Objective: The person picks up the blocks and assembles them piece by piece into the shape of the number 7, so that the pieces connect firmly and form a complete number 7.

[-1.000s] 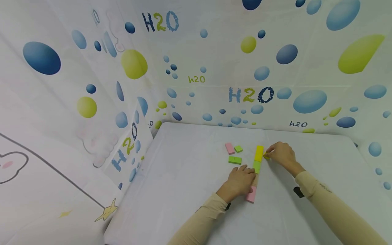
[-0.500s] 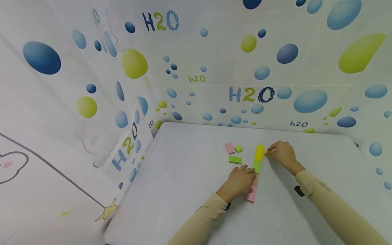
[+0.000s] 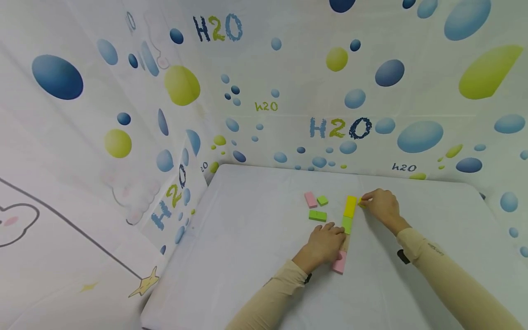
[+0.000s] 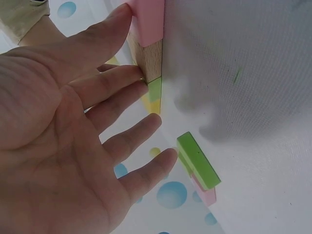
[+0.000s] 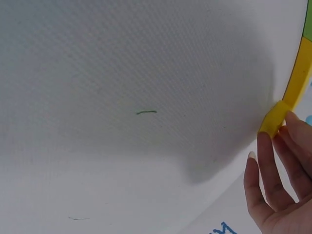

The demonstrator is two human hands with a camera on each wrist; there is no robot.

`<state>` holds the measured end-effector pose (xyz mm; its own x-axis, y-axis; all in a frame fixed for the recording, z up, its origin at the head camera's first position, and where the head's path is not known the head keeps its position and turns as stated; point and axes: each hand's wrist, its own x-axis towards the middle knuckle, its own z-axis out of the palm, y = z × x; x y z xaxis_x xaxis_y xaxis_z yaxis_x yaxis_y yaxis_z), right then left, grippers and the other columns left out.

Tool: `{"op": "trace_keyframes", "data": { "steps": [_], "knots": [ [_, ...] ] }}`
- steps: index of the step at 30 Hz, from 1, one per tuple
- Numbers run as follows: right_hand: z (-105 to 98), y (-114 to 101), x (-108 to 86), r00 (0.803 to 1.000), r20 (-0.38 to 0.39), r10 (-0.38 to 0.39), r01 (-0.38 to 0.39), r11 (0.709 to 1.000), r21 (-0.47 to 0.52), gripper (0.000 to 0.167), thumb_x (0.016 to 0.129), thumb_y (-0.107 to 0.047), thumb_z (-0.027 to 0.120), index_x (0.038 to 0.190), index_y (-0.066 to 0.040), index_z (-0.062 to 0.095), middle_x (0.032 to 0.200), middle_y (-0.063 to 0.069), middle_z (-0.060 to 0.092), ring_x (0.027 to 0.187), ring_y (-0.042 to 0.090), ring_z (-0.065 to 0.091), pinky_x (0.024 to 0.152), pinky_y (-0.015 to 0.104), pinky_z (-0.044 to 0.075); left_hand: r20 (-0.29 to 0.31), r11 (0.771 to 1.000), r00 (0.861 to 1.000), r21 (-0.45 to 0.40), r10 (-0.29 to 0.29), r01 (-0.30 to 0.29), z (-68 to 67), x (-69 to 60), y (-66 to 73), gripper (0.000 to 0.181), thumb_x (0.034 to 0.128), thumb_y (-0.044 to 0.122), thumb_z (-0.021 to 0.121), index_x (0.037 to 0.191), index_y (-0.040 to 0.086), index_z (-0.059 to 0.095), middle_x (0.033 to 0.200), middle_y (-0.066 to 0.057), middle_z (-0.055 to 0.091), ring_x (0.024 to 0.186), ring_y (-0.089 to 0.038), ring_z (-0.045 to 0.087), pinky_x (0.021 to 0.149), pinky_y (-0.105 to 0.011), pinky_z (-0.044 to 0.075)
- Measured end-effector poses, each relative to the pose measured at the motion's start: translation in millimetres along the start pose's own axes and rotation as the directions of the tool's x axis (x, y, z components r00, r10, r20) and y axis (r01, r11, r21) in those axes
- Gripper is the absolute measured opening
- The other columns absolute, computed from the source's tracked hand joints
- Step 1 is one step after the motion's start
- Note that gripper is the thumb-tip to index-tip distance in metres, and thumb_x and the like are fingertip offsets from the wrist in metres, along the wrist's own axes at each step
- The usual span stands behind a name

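Observation:
A straight row on the table runs from a pink block (image 3: 339, 263) at the near end through a bare wood block (image 3: 345, 243) and a light green block (image 3: 347, 224) to a yellow block (image 3: 350, 206). My left hand (image 3: 325, 244) rests against the row's left side with fingers spread. In the left wrist view its thumb (image 4: 119, 24) touches the pink block, and a fingertip meets the wood block. My right hand (image 3: 382, 208) pinches a small yellow block (image 5: 275, 119) close beside the far part of the row; whether the two touch is unclear.
Left of the row lie a separate pink block (image 3: 310, 200), a small green block (image 3: 322, 200) and a longer green block (image 3: 317, 215). They sit on a white table (image 3: 247, 238) with patterned sheets (image 3: 288, 68) behind and to the left.
My right hand has slid slightly away from me along the row, taking the small yellow block toward the row's far end. My left hand has stayed in place.

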<state>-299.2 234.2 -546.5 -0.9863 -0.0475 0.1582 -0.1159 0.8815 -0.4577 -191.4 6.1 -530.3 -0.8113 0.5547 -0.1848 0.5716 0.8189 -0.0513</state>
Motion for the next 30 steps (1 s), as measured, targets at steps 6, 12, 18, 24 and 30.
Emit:
{"op": "trace_keyframes", "data": {
  "steps": [6,12,18,24,30],
  "knots": [
    [2.7,2.4,5.0,1.000,-0.015,-0.013,0.013,1.000,0.004,0.022,0.092,-0.017,0.080,0.107,0.000,0.081,0.110,0.026,0.075,0.094,0.046,0.071,0.073,0.055,0.057,0.005,1.000,1.000,-0.005,-0.007,0.007,-0.9,0.3,0.7,0.060,0.0925,0.048,0.077,0.148,0.035,0.058,0.157,0.020,0.046,0.149,-0.010,0.038,0.117,-0.035,0.037],
    [2.1,3.9,11.7,0.998,-0.027,-0.058,0.058,0.998,0.019,0.022,0.092,-0.013,0.079,0.107,0.003,0.080,0.110,0.024,0.075,0.099,0.049,0.070,0.077,0.058,0.057,0.012,1.000,1.000,-0.009,-0.009,0.009,-1.9,0.9,1.2,0.060,0.0919,0.049,0.077,0.148,0.035,0.059,0.157,0.021,0.046,0.149,-0.009,0.037,0.117,-0.035,0.037],
    [1.9,3.8,17.5,0.996,-0.017,-0.088,0.089,0.995,0.050,0.022,0.095,-0.008,0.075,0.110,0.007,0.077,0.114,0.024,0.074,0.111,0.051,0.066,0.090,0.063,0.054,0.006,1.000,1.000,-0.005,-0.006,0.006,-3.0,1.1,1.7,0.060,0.0916,0.049,0.078,0.147,0.035,0.059,0.156,0.021,0.047,0.149,-0.009,0.037,0.116,-0.035,0.037],
    [3.0,4.8,21.6,0.996,-0.007,-0.092,0.092,0.993,0.072,0.022,0.096,-0.005,0.073,0.112,0.009,0.076,0.117,0.025,0.073,0.116,0.051,0.064,0.094,0.064,0.052,0.001,1.000,1.000,-0.011,-0.009,0.009,-2.8,0.8,1.6,0.061,0.0918,0.048,0.077,0.148,0.035,0.058,0.157,0.021,0.046,0.149,-0.009,0.037,0.117,-0.035,0.037],
    [4.5,7.1,25.3,0.995,-0.002,-0.101,0.101,0.992,0.073,0.022,0.097,-0.004,0.072,0.114,0.009,0.075,0.118,0.024,0.073,0.117,0.051,0.063,0.094,0.064,0.052,-0.006,1.000,1.000,-0.015,-0.010,0.010,-3.6,-0.1,1.5,0.060,0.0920,0.048,0.077,0.148,0.036,0.058,0.156,0.021,0.047,0.149,-0.010,0.038,0.117,-0.035,0.037]
  ]
}}
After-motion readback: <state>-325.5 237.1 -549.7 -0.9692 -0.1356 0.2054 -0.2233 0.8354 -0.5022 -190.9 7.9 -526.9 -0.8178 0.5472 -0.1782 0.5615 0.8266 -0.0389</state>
